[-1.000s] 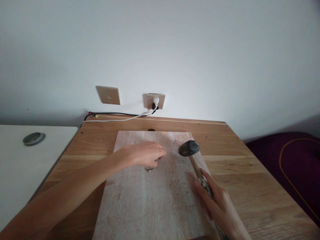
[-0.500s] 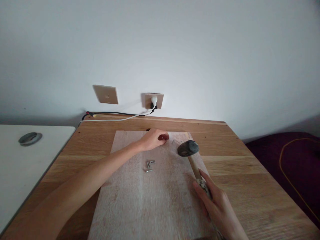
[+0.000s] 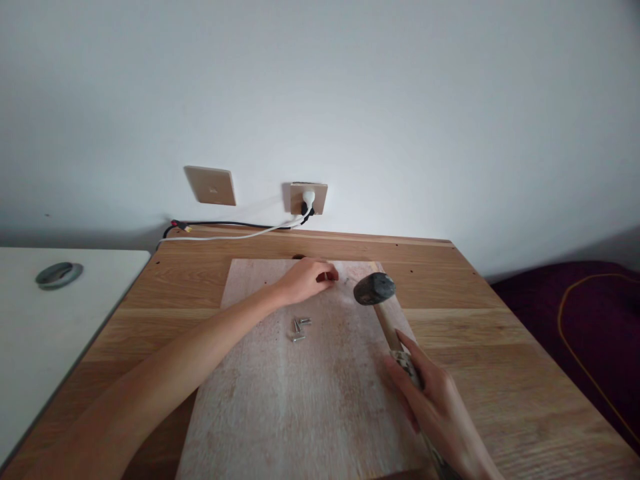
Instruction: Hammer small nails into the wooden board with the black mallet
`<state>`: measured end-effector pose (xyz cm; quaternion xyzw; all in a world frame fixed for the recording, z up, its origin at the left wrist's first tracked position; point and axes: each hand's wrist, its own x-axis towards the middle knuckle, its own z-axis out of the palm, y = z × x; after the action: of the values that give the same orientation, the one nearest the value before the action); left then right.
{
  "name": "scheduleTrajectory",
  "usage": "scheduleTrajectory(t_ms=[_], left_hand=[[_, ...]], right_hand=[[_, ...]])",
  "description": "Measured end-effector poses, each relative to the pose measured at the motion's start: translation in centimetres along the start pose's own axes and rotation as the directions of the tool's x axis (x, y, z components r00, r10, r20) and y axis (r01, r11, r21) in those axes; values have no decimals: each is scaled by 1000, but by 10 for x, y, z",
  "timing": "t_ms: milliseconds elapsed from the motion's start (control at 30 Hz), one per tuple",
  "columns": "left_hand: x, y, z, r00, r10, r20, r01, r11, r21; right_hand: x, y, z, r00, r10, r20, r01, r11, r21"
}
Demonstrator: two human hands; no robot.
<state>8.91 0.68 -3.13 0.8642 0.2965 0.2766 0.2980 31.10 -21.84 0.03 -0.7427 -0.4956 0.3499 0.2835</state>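
A pale wooden board (image 3: 305, 373) is laid flat on the oak desk (image 3: 500, 360), its far edge close to the wall. The left hand (image 3: 307, 280) is stretched out to the far part of the board, with the fingertips pinched together on something small; it is taken to be a nail held against the wood, though the object itself is too small to be made out. Just behind that hand, nearer the person, a small cluster of loose nails (image 3: 299, 329) is left lying on the board. The right hand (image 3: 435, 410) is wrapped firmly around the lower part of a hammer's wooden handle, so that this grip is clamped on the hammer (image 3: 383, 310), whose dark head is held low above the board, just to the right of the left hand's fingertips and apart from them. No driven nail heads can be picked out on the board's surface with certainty. As a judgement, the work is at an early stage: one nail appears to be positioned for striking, no blow is shown landing, and the spare nails in the cluster are untouched. Beyond the board, a white plug (image 3: 309, 199) is seated in a wall socket, and a white table (image 3: 45, 320) stands to the left of the desk.
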Motion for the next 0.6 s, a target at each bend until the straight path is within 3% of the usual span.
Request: scheduleTrajectory(t_ms=[267,600], left_hand=[[-2,3,0,994,-106,-29,101,985,-137],[-3,-1,1,994,-104,-29,98,981,-169]], right_hand=[[18,-43,9,991,-129,38,129,992,-4],[20,-42,20,991,-117,69,122,989,-89]])
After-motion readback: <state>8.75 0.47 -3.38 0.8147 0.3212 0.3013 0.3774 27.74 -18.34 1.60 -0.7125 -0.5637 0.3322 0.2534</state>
